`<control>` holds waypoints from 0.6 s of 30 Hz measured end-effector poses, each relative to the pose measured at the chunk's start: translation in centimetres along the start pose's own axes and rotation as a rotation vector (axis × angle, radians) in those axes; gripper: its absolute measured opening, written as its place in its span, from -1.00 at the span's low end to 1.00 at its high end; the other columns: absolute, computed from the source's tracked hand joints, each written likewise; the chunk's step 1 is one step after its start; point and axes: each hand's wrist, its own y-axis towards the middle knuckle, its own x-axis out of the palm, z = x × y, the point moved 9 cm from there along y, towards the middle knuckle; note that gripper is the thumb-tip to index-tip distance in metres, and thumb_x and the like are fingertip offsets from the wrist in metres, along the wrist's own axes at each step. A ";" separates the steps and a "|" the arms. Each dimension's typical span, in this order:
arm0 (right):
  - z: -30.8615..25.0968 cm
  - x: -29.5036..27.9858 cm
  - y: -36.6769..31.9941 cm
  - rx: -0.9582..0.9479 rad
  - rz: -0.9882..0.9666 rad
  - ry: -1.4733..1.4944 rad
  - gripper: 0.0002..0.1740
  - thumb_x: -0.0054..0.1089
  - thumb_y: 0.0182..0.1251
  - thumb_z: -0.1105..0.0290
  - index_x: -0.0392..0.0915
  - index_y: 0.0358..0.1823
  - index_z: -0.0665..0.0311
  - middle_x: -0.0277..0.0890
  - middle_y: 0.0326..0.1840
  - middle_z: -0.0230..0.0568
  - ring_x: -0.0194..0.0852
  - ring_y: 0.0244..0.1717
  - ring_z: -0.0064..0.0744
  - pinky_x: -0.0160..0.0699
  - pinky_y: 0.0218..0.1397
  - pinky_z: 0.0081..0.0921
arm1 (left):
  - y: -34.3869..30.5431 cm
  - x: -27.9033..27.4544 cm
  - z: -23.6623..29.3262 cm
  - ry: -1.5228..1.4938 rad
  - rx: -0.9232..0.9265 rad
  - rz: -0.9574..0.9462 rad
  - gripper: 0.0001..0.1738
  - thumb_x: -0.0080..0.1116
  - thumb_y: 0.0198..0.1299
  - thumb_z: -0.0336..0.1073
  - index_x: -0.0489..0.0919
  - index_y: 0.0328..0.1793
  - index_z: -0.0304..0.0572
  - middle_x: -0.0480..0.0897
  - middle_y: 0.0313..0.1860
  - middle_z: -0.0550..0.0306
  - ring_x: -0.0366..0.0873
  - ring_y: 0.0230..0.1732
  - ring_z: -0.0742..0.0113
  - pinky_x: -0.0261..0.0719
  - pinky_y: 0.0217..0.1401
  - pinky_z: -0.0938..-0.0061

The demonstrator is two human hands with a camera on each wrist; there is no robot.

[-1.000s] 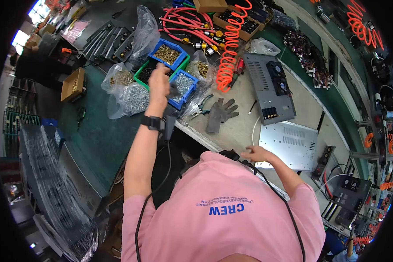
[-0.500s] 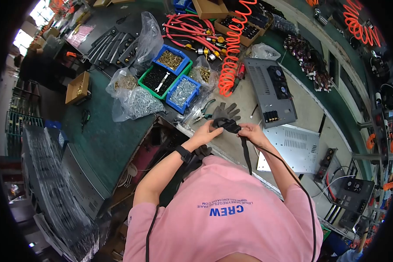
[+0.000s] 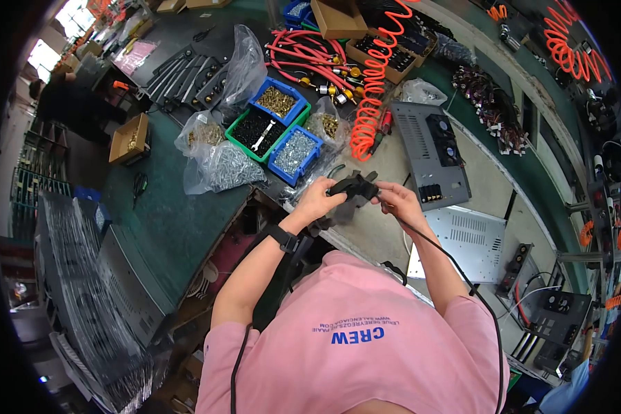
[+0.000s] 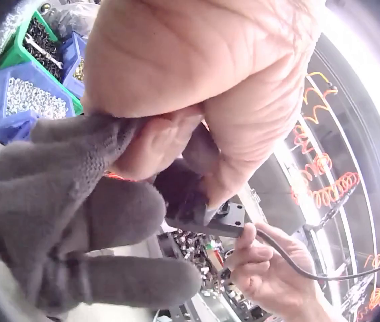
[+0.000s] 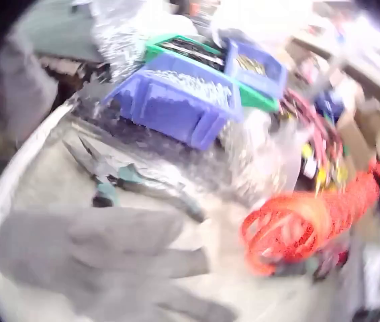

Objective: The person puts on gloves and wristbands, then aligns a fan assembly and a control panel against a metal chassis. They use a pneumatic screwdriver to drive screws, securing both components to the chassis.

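Note:
In front of the chest, both hands hold a black strap with a small block. My left hand [image 3: 316, 202] curls its fingers round the dark strap [image 4: 180, 188]. My right hand [image 3: 401, 201] pinches the black block [image 4: 229, 220] at its other end, where a thin cable [image 4: 297, 268] runs off. A grey work glove [image 5: 96, 258] lies on the pale worktop under the hands, mostly covered by them in the head view. Close below my left thumb, grey glove fingers [image 4: 129, 282] fill the left wrist view. Pliers [image 5: 119, 181] with green-blue handles lie beside the glove.
Blue bins of silver [image 3: 295, 153] and brass screws [image 3: 276, 101] stand by a green bin [image 3: 238, 143] of black screws with a spanner [image 3: 263, 136] on top. A coiled orange hose [image 3: 369, 131], a grey panel with fans [image 3: 431, 155] and a metal plate [image 3: 459, 245] are around.
My left hand has come back from over the bins to meet the right, and both have taken hold of the strapped block. The spanner now shows on the black screws.

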 end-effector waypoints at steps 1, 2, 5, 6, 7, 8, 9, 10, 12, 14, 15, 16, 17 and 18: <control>-0.4 0.2 -0.2 -0.003 0.001 0.001 -0.50 0.07 0.17 0.44 0.27 0.15 0.46 0.53 -0.34 -0.14 0.33 -0.51 -0.59 0.33 -0.43 -0.68 | -0.1 0.6 -0.6 -0.098 -0.095 -0.053 -0.66 0.18 0.08 -0.16 0.52 -0.16 -0.28 0.44 -0.44 0.34 0.31 -0.56 0.63 0.19 -0.59 0.66; -0.7 0.1 -0.4 -0.003 0.041 0.189 -0.51 0.06 0.19 0.41 0.28 0.15 0.46 0.53 -0.33 -0.11 0.33 -0.51 -0.57 0.36 -0.41 -0.65 | -0.3 1.1 -1.1 -0.195 -0.192 -0.107 -0.70 0.17 0.09 -0.21 0.51 -0.16 -0.29 0.43 -0.46 0.34 0.33 -0.55 0.62 0.21 -0.58 0.66; 0.7 -1.3 0.0 0.005 0.083 0.410 -0.57 0.02 0.24 0.32 0.35 0.09 0.42 0.52 -0.27 -0.05 0.35 -0.50 -0.49 0.44 -0.34 -0.54 | 0.0 0.5 0.0 -0.426 -0.327 -0.055 -0.74 0.16 0.10 -0.26 0.50 -0.15 -0.27 0.41 -0.48 0.35 0.28 -0.60 0.65 0.16 -0.64 0.68; 0.9 -1.9 -0.2 0.007 0.110 0.342 -0.59 0.01 0.25 0.32 0.36 0.08 0.40 0.52 -0.27 -0.06 0.35 -0.50 -0.49 0.44 -0.35 -0.52 | 0.0 0.4 0.2 -0.425 -0.322 -0.056 -0.74 0.16 0.10 -0.26 0.50 -0.15 -0.27 0.41 -0.48 0.35 0.28 -0.60 0.65 0.16 -0.64 0.68; 1.1 -2.6 -0.3 0.009 0.136 0.272 -0.60 0.00 0.26 0.32 0.37 0.07 0.38 0.52 -0.26 -0.08 0.36 -0.49 -0.49 0.44 -0.36 -0.51 | -0.2 0.3 -0.4 -0.506 -0.398 -0.035 -0.74 0.15 0.11 -0.27 0.49 -0.14 -0.28 0.39 -0.51 0.36 0.23 -0.65 0.67 0.10 -0.67 0.69; 1.3 -3.5 -0.3 0.005 0.136 0.271 -0.60 0.00 0.26 0.32 0.37 0.07 0.38 0.52 -0.26 -0.08 0.36 -0.49 -0.49 0.44 -0.36 -0.51 | -0.5 0.2 -0.9 -0.588 -0.475 -0.014 -0.75 0.14 0.12 -0.29 0.48 -0.14 -0.28 0.36 -0.54 0.36 0.17 -0.69 0.68 0.05 -0.70 0.71; 1.2 -4.3 -0.4 -0.018 0.148 0.267 -0.63 0.01 0.26 0.30 0.40 0.03 0.36 0.53 -0.26 -0.10 0.40 -0.47 -0.50 0.47 -0.37 -0.53 | -0.3 -0.1 -0.8 -0.588 -0.471 -0.016 -0.75 0.14 0.12 -0.29 0.48 -0.14 -0.28 0.36 -0.54 0.36 0.17 -0.69 0.68 0.05 -0.70 0.71; 1.1 -4.9 -0.7 -0.041 0.162 0.262 -0.65 0.01 0.26 0.29 0.43 -0.01 0.34 0.54 -0.25 -0.13 0.44 -0.45 -0.51 0.49 -0.37 -0.55 | -0.4 -0.5 -1.2 -0.667 -0.529 0.026 -0.75 0.15 0.10 -0.28 0.49 -0.16 -0.28 0.39 -0.53 0.35 0.18 -0.69 0.69 0.05 -0.71 0.71; -0.1 -4.0 -2.1 -0.051 0.098 -0.108 -0.67 0.03 0.24 0.30 0.45 -0.04 0.34 0.54 -0.25 -0.15 0.45 -0.43 -0.50 0.49 -0.35 -0.55 | -0.4 -0.9 -1.6 -0.821 -0.582 0.108 -0.76 0.17 0.08 -0.28 0.50 -0.19 -0.27 0.42 -0.52 0.34 0.14 -0.71 0.72 -0.02 -0.75 0.72; -3.5 0.6 -5.4 -0.191 -0.112 -0.670 -0.72 0.03 0.21 0.35 0.51 -0.11 0.33 0.55 -0.27 -0.18 0.47 -0.40 -0.44 0.48 -0.32 -0.54 | 0.3 -2.0 -0.4 -0.785 -0.572 0.131 -0.76 0.17 0.08 -0.28 0.50 -0.20 -0.27 0.43 -0.51 0.33 0.20 -0.67 0.68 0.07 -0.71 0.70; -5.7 4.0 -8.1 -0.330 -0.255 -0.857 -0.75 0.03 0.20 0.39 0.54 -0.14 0.33 0.55 -0.29 -0.18 0.48 -0.39 -0.39 0.47 -0.30 -0.52 | 0.5 -2.7 0.0 -0.745 -0.565 0.156 -0.77 0.16 0.08 -0.28 0.51 -0.21 -0.28 0.44 -0.50 0.32 0.27 -0.64 0.65 0.16 -0.66 0.69; -8.6 6.9 -10.8 -0.496 -0.318 -0.821 -0.76 0.06 0.17 0.38 0.56 -0.16 0.29 0.56 -0.30 -0.18 0.50 -0.38 -0.37 0.46 -0.29 -0.48 | 1.1 -3.4 -0.1 -0.613 -0.475 0.219 -0.76 0.20 0.02 -0.29 0.53 -0.26 -0.31 0.50 -0.46 0.23 0.40 -0.50 0.49 0.34 -0.47 0.61; -11.4 9.0 -13.5 -0.660 -0.376 -0.777 -0.76 0.09 0.14 0.37 0.58 -0.18 0.26 0.56 -0.30 -0.18 0.51 -0.36 -0.35 0.46 -0.27 -0.45 | 1.2 -3.3 -0.4 -0.610 -0.480 0.230 -0.76 0.20 0.02 -0.29 0.53 -0.26 -0.31 0.50 -0.46 0.23 0.40 -0.50 0.49 0.34 -0.47 0.61; -14.1 9.9 -16.3 -0.876 -0.414 -0.778 -0.78 0.11 0.12 0.32 0.60 -0.21 0.19 0.58 -0.29 -0.23 0.52 -0.36 -0.37 0.45 -0.25 -0.41 | 1.9 -4.2 0.7 -0.418 -0.329 0.266 -0.75 0.21 -0.01 -0.29 0.53 -0.27 -0.32 0.52 -0.44 0.17 0.43 -0.44 0.43 0.37 -0.38 0.57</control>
